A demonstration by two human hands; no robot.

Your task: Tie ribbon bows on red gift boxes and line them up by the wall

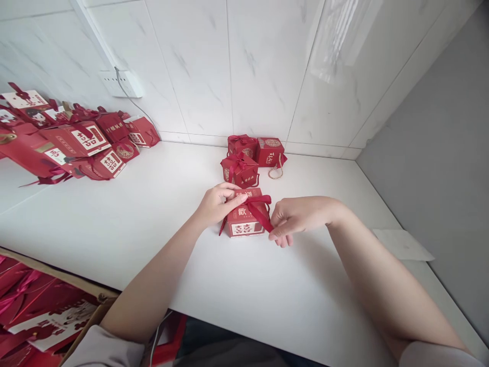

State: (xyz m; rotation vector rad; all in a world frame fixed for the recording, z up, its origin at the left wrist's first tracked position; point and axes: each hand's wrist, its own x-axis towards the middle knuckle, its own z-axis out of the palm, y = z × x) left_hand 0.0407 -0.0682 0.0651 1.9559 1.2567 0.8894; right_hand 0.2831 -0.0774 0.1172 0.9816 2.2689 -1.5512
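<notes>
Right now, a heap of red boxes (89, 140) is lying at your far left, and your left hand (214, 206) is gripping the upper left of a red box (243, 219), its thumb pressing beside the ribbon (260, 218). That red box is sitting mid-table on the white table (171, 178), just in front of three more boxes (240, 169); at its right, your closed right hand (298, 216) is pinching a tail of the ribbon.
</notes>
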